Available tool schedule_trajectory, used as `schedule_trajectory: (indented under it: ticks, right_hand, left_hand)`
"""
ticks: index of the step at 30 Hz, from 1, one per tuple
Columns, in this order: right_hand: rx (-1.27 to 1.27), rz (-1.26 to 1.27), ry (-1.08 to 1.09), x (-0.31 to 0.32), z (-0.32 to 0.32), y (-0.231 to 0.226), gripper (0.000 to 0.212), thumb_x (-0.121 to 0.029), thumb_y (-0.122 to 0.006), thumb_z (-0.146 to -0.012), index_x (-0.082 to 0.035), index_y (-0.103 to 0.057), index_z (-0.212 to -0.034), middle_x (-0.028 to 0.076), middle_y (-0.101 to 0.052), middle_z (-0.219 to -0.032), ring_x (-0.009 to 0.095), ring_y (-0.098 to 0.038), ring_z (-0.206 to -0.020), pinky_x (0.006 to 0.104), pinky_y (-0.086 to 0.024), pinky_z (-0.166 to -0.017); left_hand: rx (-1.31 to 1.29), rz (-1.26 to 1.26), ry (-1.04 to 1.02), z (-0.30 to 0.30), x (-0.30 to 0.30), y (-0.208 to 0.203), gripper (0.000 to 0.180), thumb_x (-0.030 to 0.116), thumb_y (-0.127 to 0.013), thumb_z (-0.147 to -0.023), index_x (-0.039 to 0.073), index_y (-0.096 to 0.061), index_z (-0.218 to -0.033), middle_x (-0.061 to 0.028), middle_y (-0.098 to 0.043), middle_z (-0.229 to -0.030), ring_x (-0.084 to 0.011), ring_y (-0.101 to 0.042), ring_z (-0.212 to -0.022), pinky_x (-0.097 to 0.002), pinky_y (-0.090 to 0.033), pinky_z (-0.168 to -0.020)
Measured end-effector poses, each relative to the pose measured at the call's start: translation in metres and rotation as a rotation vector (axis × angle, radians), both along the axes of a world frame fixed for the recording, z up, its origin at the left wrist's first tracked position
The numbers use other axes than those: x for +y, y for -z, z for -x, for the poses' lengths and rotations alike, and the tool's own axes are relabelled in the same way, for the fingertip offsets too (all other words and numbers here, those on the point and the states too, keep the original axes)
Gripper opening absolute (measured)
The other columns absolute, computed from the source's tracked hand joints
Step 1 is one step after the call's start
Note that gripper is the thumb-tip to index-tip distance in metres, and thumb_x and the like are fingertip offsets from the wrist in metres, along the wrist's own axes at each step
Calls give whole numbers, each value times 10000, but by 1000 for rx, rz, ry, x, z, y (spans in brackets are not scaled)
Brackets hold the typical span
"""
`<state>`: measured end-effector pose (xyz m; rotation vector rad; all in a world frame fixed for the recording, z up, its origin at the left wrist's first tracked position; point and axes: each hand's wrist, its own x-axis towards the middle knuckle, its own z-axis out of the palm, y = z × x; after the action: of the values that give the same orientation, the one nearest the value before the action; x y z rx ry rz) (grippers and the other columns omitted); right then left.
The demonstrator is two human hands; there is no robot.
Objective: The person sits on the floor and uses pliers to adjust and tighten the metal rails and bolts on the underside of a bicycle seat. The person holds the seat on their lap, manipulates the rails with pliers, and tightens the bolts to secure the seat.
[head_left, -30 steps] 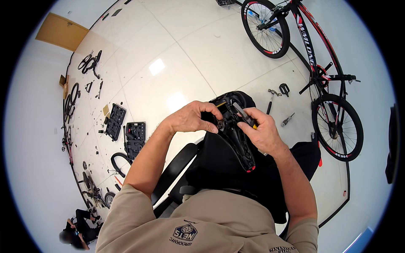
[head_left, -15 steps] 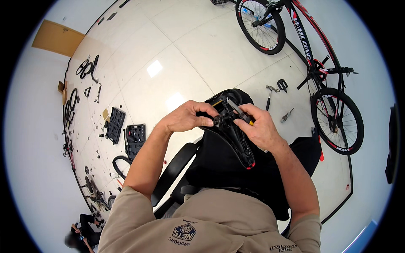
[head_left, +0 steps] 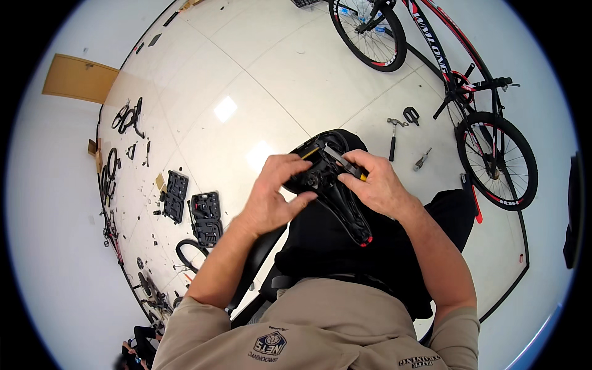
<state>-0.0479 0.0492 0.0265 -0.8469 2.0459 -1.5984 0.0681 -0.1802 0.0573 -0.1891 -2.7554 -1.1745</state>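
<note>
A black bike saddle [head_left: 346, 213] lies upside down across my lap, its red-tipped nose toward me and its rails and clamp facing up. My left hand [head_left: 269, 191] is at the saddle's left side, thumb and fingers spread apart around the clamp area; whether its fingertips touch the saddle I cannot tell. My right hand [head_left: 382, 188] is closed, thumb against fingers, on a grey hand tool [head_left: 338, 155] with a yellow part. This tool lies along the saddle's underside; its exact kind is partly hidden by the fingers.
A hammer [head_left: 393, 139], a black pedal [head_left: 411, 115] and a small tool [head_left: 422, 160] lie on the floor at right. Beyond them stands a black and red bicycle [head_left: 453, 74]. Open tool cases [head_left: 206, 217] and loose parts lie at left, with a person [head_left: 142, 345] at lower left.
My left hand has drawn back from the clamp and its thumb and fingers have spread. My right hand stays on the tool. The whole view has shifted slightly.
</note>
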Motion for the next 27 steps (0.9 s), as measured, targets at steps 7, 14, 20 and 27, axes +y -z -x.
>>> schedule_trajectory:
  ticks: [7, 14, 20, 27]
  right_hand:
    - [-18, 9, 12, -2, -4, -4, 235, -52, -713, -890, 38, -660, -1101, 195, -697, -885, 318, -656, -726, 389, -522, -694]
    - [49, 43, 2, -6, -1, 5, 251, -51, -724, -871, 43, -664, -1096, 227, -677, -810, 356, -646, -656, 419, -511, -634]
    - [46, 16, 1, -5, -1, 0, 233, -52, -718, -874, 53, -668, -1077, 223, -680, -805, 358, -661, -669, 430, -513, -637]
    - [-22, -15, -23, -9, 0, -5, 222, -43, -717, -874, 45, -674, -1073, 218, -680, -793, 354, -667, -676, 426, -522, -659]
  left_hand:
    - [113, 28, -167, -10, 27, 16, 514, 72, -914, -765, -1, -674, -1214, -138, -696, -1003, -233, -682, -830, -328, -573, -768]
    - [43, -19, -207, -12, 19, 24, 412, 131, -913, -796, -28, -690, -1104, -129, -697, -957, -210, -690, -804, -319, -577, -737]
    - [-85, -58, -219, -12, 12, 22, 422, 243, -912, -810, -18, -690, -1057, -67, -679, -850, -151, -636, -778, -283, -534, -752]
    - [-53, -290, -234, -13, 16, 19, 462, 171, -899, -824, -14, -691, -1192, -68, -680, -933, -163, -654, -842, -300, -551, -797]
